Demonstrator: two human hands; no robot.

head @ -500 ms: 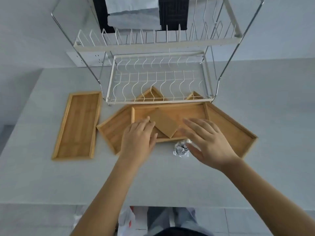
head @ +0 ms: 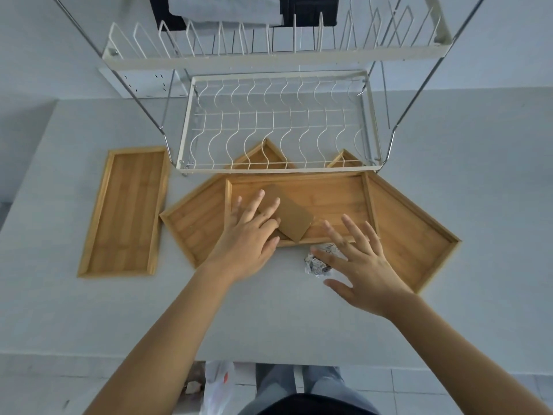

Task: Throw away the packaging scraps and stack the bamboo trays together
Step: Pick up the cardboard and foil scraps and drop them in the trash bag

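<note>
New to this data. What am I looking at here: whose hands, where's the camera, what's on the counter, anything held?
There is no robot: a person works with bare hands, filmed by one wide-angle camera on their head, looking forward and down. That is why both forearms enter from the bottom edge.

On the grey counter stands a white wire dish rack. One bamboo tray lies alone at the left. Three more overlap in front of the rack: a middle tray resting across a left tray and a right tray. A brown cardboard piece lies in the middle tray. A crumpled wrapper scrap sits on the counter at its near edge.

The left hand is spread at the cardboard; the right hand is spread above the wrapper. Neither has closed a grip on anything.
</note>
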